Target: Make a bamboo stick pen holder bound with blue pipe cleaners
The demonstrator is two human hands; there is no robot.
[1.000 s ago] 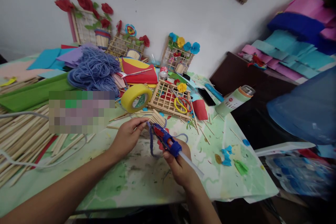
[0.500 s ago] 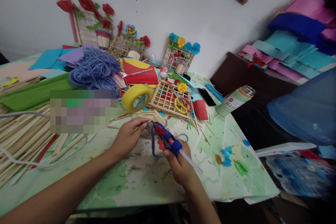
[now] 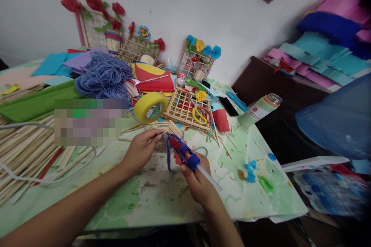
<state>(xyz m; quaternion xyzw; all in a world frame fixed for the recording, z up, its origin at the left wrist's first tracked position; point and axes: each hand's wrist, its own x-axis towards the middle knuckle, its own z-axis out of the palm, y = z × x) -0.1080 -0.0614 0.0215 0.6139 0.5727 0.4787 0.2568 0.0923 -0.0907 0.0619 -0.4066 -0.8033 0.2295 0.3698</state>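
My right hand is wrapped round a blue and red hot glue gun, a clear glue stick jutting from its back end. The gun's nozzle points up and left, close to the fingertips of my left hand. Those fingers pinch a strand of blue-purple yarn, which hangs down towards the table. Just beyond the nozzle is a small row of short bamboo sticks, partly hidden by the gun; whether my left fingers also touch it I cannot tell.
A yellow tape roll, a stick lattice with scissors on it, and a green bottle stand beyond my hands. Yarn and many loose sticks lie left. Paper scraps lie right.
Both hands hold nearly the same pose. The glue gun has shifted very slightly; otherwise only a small camera movement shows.
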